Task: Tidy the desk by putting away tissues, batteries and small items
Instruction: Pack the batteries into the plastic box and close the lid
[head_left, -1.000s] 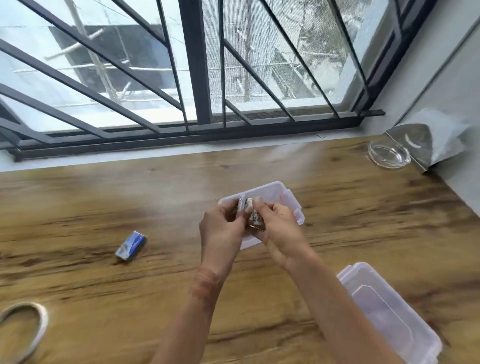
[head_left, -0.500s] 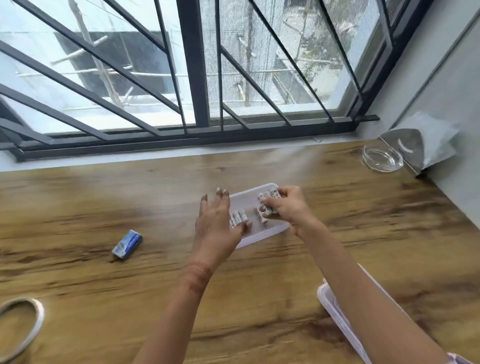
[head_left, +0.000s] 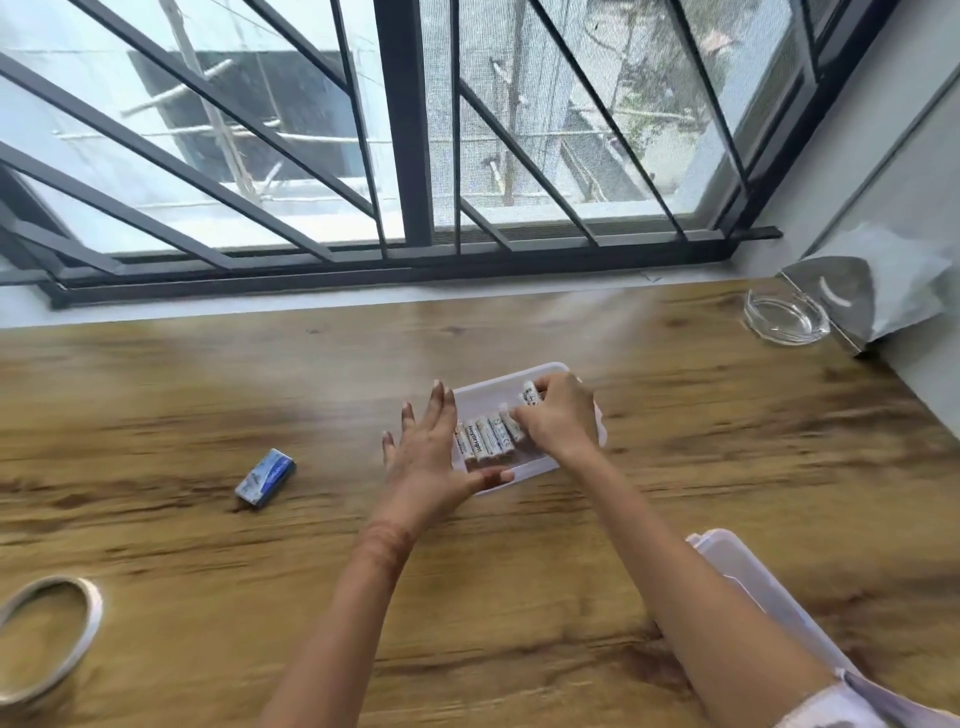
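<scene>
Brown wood makes up the tabletop (head_left: 675, 467), which runs along a big window (head_left: 405, 156) with dark slanted bars. Far to the left, near the front edge, lies a thin pale ring (head_left: 93, 621). A bit further right, a small blue battery (head_left: 266, 476) lies on its side on the wood, all alone and well apart from the hands. Next comes the left hand (head_left: 431, 462). Its fingers (head_left: 441, 410) are straight and spread wide, holding nothing. They lie against the left side of a small clear box (head_left: 488, 402), and the thumb touches the near rim of the box. Inside the box lie white batteries (head_left: 485, 439), side by side in a row, touching each other. The right hand (head_left: 563, 421) is over the right end of that row. Its fingers are curled down onto the white batteries and grip the ones at that end, and one battery sticks out past the hand toward the window. I cannot tell how many it holds. Down by the right arm, near the front edge, sits a bigger clear plastic piece (head_left: 748, 577); whether it is a box or a lid, I cannot tell. Far back in the right corner stands a round glass dish (head_left: 787, 335), and just beside it a shiny silver bag (head_left: 878, 291) leans at the wall.
</scene>
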